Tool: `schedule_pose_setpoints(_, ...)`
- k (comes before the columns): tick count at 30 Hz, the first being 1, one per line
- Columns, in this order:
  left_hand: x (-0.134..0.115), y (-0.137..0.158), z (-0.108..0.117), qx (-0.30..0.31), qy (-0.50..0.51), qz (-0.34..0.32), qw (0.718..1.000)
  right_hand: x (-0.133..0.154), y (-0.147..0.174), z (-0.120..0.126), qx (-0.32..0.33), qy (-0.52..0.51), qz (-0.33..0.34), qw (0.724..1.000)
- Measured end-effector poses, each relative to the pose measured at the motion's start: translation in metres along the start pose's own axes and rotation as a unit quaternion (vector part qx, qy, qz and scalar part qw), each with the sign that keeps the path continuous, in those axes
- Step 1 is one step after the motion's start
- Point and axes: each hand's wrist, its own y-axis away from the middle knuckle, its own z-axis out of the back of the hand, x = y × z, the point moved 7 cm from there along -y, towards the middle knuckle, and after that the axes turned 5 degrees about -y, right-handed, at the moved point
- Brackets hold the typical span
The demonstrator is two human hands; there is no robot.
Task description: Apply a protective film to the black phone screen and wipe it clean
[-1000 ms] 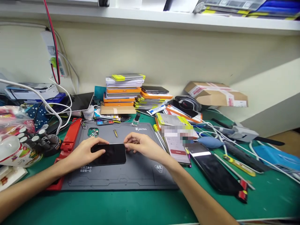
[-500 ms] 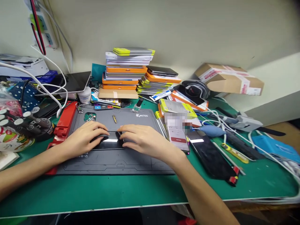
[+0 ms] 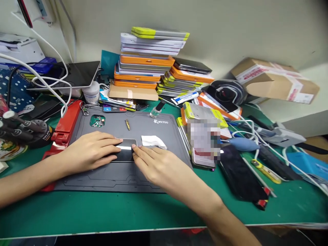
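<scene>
Everything's shot from one head-worn cam, tipped forward and down over the worktop [image 3: 110,212] from pretty close. The left hand [image 3: 89,150] is framed left of centre, the right hand [image 3: 159,165] mid-frame, with the wall [image 3: 217,30] caught up top.

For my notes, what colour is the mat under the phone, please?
The mat is mainly grey (head view).

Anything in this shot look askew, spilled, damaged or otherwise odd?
The pixelated patch over the pile beside the grey mat looks like masking, not an object. The top case sits off-centre on its stack. No spill shows; the partly covered phone has no evident damage.
</scene>
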Motion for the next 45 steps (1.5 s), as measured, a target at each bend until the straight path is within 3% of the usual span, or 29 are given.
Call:
schedule_pose_setpoints(4,-0.001,-0.003,0.0,0.02,0.031,0.006,0.999,0.006,0.001,0.001,0.013,0.039,0.013,0.999)
schedule_pose_setpoints(8,0.001,-0.003,-0.005,0.056,0.064,0.027,0.996,-0.003,0.001,0.002,0.029,0.0,-0.017,0.999)
schedule_pose_setpoints(14,0.007,-0.001,-0.009,0.058,0.095,0.052,0.992,-0.011,0.005,-0.005,0.002,0.025,-0.049,0.999)
schedule_pose_setpoints(24,-0.006,-0.006,0.002,0.009,-0.016,-0.049,0.999,0.0,0.001,-0.002,0.012,0.189,0.021,0.982)
schedule_pose_setpoints(41,0.002,-0.004,0.001,0.023,-0.012,-0.032,0.999,-0.009,-0.003,0.004,-0.027,0.183,0.043,0.982)
schedule_pose_setpoints(45,0.001,-0.003,0.001,0.021,-0.017,-0.033,0.999,-0.018,-0.002,0.016,-0.054,0.142,0.009,0.988)
